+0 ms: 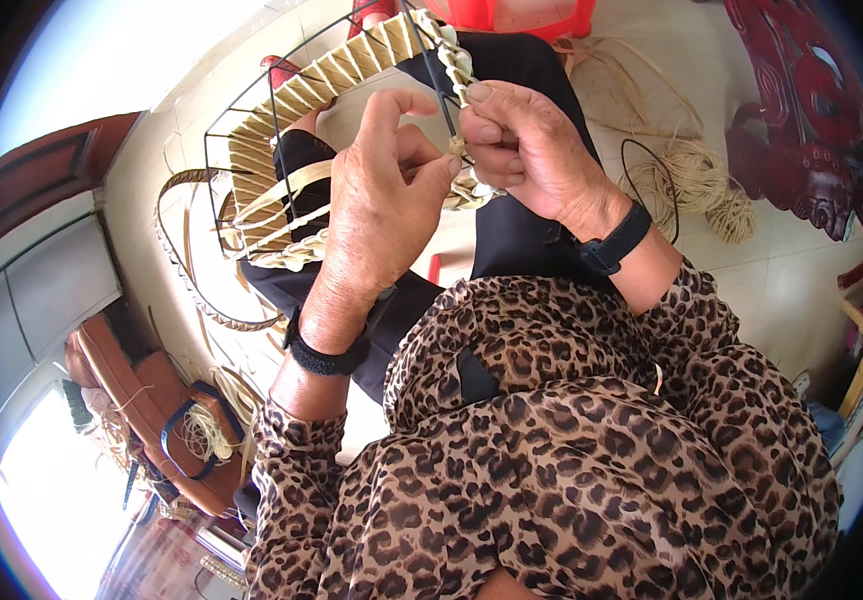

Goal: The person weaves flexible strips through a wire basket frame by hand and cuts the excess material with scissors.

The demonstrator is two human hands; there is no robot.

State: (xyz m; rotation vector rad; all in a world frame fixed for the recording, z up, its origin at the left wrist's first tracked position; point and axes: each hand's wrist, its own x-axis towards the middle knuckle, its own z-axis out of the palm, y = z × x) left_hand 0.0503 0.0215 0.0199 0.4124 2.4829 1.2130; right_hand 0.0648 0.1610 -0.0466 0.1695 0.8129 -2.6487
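Observation:
A basket frame of black wire [214, 205] rests across my lap, its side wrapped in flat pale strips [347, 75]. Along the near edge runs a thick braided band of cream strip [452, 50]. My right hand [532, 145] is closed over this band, thumb and fingers pressed together. Opposite it, my left hand [377, 200] curls inside the frame with the index finger raised and bent. Its thumb tip meets a small tan end of strip [458, 147] between the hands. My fingers hide how that end passes around the wire.
Coiled pale cord [692, 185] lies on the tiled floor to the right, near carved dark red furniture [812, 130]. A red plastic stool [522, 15] stands at the top. Loose strips [187, 250] lie left of the basket, and a brown bench [167, 420] holds more material.

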